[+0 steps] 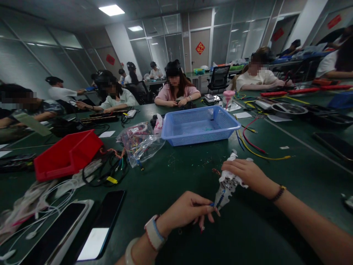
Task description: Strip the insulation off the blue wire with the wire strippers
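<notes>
My right hand (249, 173) is wrapped round the handles of a metal wire stripper (226, 189), whose grips are covered in white wrapping. The tool's notched jaws point down toward me. My left hand (189, 209) pinches a short blue wire (212, 204) between thumb and fingers, right beside the jaw tips. Whether the wire sits inside a notch I cannot tell. A reddish twisted wire end (216, 171) shows just left of the tool. Both hands are above the dark green table (171, 180).
Beyond my hands stands a blue plastic basket (198, 138). To its left are a clear bag of wires (139, 143) and a red bin (67, 156). Phones (103, 221) and white earphones (59, 202) lie at the left. Loose cables (256, 147) lie right. Several people sit around.
</notes>
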Action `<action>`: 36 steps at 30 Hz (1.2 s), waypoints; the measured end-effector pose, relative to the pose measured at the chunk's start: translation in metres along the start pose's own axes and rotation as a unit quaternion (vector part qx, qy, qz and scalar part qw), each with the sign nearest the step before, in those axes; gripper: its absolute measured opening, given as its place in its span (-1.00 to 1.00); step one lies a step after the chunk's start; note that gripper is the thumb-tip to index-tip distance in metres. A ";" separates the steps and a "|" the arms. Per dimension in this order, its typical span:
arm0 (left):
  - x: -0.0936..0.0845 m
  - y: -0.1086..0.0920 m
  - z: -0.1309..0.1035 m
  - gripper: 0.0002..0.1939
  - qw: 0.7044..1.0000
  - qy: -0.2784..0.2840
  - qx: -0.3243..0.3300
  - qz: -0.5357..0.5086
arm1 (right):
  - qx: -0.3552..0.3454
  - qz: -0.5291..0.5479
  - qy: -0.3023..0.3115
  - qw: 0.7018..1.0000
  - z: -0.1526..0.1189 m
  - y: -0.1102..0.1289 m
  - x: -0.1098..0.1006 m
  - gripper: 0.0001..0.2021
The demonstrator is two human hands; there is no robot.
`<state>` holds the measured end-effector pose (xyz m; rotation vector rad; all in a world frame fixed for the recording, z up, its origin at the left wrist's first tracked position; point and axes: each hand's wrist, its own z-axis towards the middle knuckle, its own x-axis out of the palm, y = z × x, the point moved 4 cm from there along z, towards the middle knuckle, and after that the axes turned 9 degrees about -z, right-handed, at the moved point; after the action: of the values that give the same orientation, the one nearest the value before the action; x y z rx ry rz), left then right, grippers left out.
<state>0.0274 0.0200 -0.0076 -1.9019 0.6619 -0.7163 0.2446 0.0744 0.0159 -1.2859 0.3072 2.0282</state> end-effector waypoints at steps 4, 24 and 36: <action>0.000 0.001 -0.002 -0.66 1.000 0.027 -0.001 0.001 | 0.009 0.035 0.021 0.999 -0.004 -0.013 0.005 -0.68; -0.018 0.000 0.003 -0.62 0.987 -0.065 0.065 -0.133 | 0.311 -0.168 0.014 0.935 -0.032 -0.072 0.000 -0.61; -0.025 -0.006 0.002 -0.58 0.970 -0.136 0.110 -0.167 | 0.353 -0.273 0.142 0.884 0.048 -0.177 -0.022 -0.65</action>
<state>0.0124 0.0416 -0.0075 -1.8758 0.0849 -0.6878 0.3356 0.2186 0.0866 -1.0270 0.6627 1.0852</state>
